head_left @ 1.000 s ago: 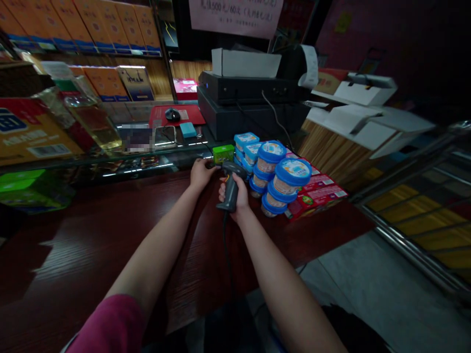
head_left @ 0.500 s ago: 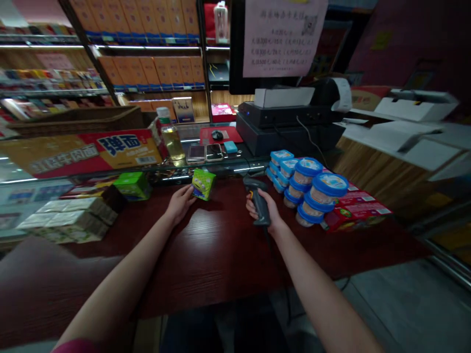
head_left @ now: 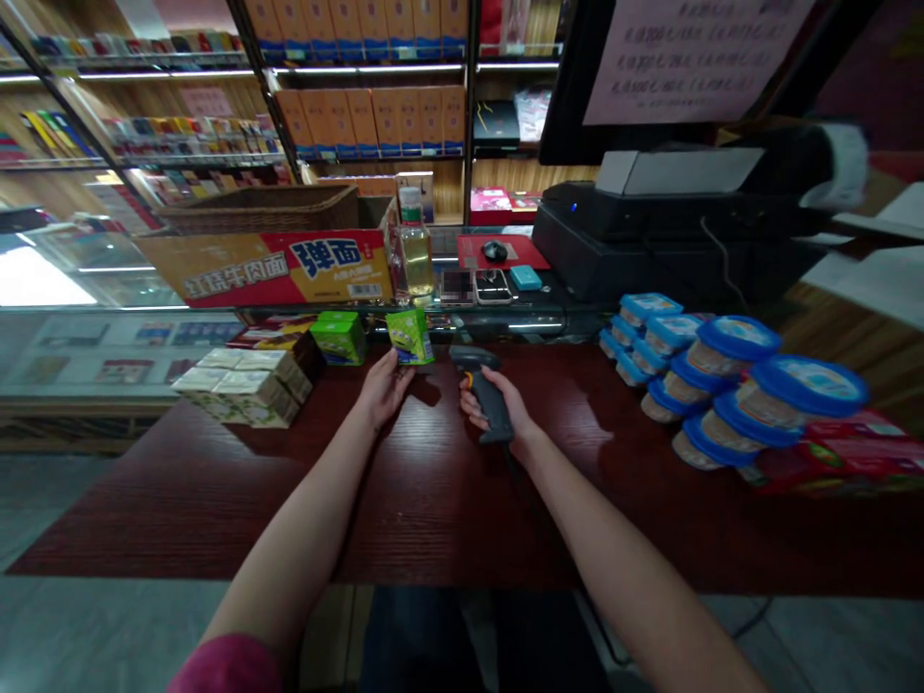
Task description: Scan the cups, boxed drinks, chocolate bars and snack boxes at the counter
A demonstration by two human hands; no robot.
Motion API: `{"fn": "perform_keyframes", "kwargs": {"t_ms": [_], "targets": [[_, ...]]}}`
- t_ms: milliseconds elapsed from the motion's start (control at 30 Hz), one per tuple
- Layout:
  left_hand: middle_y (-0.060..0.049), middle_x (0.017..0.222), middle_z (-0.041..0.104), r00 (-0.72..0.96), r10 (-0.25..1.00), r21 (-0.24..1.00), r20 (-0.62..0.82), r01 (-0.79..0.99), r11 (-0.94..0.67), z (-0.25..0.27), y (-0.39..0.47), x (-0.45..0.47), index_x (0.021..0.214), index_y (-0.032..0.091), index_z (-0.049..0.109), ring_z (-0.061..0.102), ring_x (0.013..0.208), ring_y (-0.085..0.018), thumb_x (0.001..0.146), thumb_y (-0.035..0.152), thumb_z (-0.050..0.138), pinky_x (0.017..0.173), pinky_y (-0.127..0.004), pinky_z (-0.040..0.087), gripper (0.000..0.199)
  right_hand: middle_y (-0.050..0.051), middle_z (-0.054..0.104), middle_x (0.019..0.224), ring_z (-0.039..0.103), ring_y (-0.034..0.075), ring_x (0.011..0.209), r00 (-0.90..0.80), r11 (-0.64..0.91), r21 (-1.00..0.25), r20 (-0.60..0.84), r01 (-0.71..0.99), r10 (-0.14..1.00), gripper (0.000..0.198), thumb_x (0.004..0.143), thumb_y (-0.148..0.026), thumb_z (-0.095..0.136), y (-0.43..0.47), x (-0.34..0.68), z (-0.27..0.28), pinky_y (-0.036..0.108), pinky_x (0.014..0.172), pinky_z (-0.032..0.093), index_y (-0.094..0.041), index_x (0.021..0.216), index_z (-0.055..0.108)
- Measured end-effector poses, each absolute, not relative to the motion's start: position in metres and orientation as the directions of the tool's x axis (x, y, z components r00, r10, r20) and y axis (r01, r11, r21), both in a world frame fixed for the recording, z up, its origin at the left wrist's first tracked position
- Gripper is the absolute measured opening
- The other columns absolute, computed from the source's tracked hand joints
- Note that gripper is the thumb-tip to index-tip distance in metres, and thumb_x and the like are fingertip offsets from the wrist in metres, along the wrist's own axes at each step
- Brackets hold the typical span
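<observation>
A small bright green packet point(head_left: 409, 337) is gripped in my left hand point(head_left: 385, 390), over the far part of the dark red wooden counter point(head_left: 404, 500). My right hand point(head_left: 501, 404) is wrapped round the handle of a dark grey barcode scanner point(head_left: 489, 393), whose head points left toward the packet. Just left of the packet stands a green box point(head_left: 339, 338). Farther left are a block of pale cartons point(head_left: 245, 387) and a dark red and yellow box point(head_left: 278, 333).
Stacked blue-lidded tubs point(head_left: 740, 337) and small blue boxes point(head_left: 650, 327) stand at right beside red packages point(head_left: 859, 448). Behind are a noodle carton point(head_left: 289, 265), a bottle of yellowish liquid point(head_left: 416, 250), phones point(head_left: 493, 286), a mouse point(head_left: 495, 250) and a black machine point(head_left: 650, 226).
My view has turned left, so the surroundings shift to the right in the picture. The left hand with the packet is now closer to the green box. The scanner stays in my right hand.
</observation>
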State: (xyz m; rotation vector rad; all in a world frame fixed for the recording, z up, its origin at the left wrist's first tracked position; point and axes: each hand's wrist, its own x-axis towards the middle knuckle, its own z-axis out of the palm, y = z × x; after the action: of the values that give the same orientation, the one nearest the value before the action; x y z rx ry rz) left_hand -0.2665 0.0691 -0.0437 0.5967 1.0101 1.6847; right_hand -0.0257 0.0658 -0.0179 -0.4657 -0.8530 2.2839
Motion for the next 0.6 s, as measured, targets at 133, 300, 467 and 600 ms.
{"fn": "perform_keyframes", "kwargs": {"t_ms": [133,300,467,600], "targets": [[-0.004,0.111,0.077,-0.332,0.939,0.838,-0.093,-0.536,-0.107,-0.045,0.070,-0.265,0.108,0.021,0.072,0.072,0.099,-0.012,0.094,0.032,0.073,0.101,-0.029,0.057,0.017,-0.002,0.050,0.060,0.039,0.010,0.045,-0.724,-0.575,-0.682,-0.096,-0.452,0.683,0.039,0.092,-0.054,0.061,0.064,-0.023,-0.018,0.018,0.031,0.027,-0.016,0.086,0.063],[-0.006,0.115,0.077,-0.356,0.931,0.834,-0.079,-0.535,-0.134,-0.041,0.070,-0.259,0.106,0.019,0.073,0.070,0.113,-0.017,0.097,0.027,0.067,0.108,-0.035,0.055,0.013,-0.003,0.049,0.058,0.036,0.010,0.044,-0.713,-0.569,-0.680,-0.097,-0.462,0.694,0.040,0.095,-0.056,0.058,0.063,-0.025,-0.019,0.018,0.031,0.028,-0.018,0.085,0.061],[-0.008,0.121,0.076,-0.369,0.929,0.850,-0.025,-0.497,-0.174,-0.039,0.068,-0.256,0.105,0.020,0.072,0.066,0.124,-0.020,0.097,0.028,0.067,0.114,-0.042,0.051,0.013,-0.003,0.049,0.059,0.036,0.011,0.045,-0.706,-0.563,-0.676,-0.090,-0.475,0.703,0.038,0.097,-0.054,0.055,0.061,-0.023,-0.018,0.018,0.032,0.027,-0.018,0.086,0.061],[-0.007,0.123,0.075,-0.368,0.929,0.885,-0.028,-0.442,-0.148,-0.040,0.064,-0.259,0.108,0.021,0.073,0.068,0.121,-0.019,0.094,0.033,0.073,0.112,-0.040,0.051,0.019,-0.002,0.048,0.058,0.036,0.010,0.045,-0.691,-0.549,-0.679,-0.084,-0.487,0.718,0.039,0.097,-0.053,0.055,0.059,-0.022,-0.016,0.017,0.033,0.026,-0.017,0.086,0.062]]}}
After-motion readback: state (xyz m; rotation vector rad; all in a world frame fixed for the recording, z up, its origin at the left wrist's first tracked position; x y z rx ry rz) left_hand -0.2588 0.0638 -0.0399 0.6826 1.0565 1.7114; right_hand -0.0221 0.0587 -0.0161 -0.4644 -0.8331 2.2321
